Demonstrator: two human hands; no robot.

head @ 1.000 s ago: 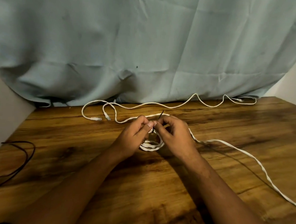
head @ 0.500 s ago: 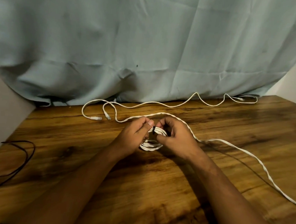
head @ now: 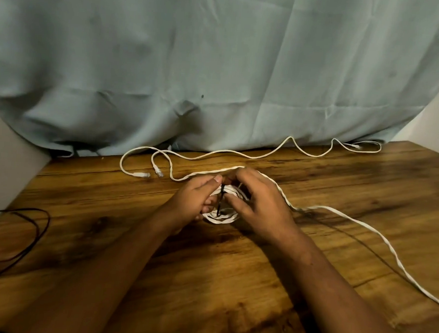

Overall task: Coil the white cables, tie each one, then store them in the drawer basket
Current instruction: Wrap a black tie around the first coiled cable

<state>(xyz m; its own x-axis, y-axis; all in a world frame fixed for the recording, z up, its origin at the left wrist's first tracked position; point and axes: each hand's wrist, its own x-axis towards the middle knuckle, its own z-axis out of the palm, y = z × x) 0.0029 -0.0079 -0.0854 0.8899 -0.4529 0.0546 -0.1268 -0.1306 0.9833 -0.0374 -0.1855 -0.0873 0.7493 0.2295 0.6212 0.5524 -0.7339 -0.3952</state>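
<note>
So the left hand pinches the thin black tie, right hand grips the small white cable coil, mid brown wooden table, edges well away both sides.

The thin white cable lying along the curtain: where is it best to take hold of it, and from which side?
Take it just behind its left plug, coming down from above. That end lies flat and free on the wooden table, and the stiff plug gives a sure grip for coiling.
</note>
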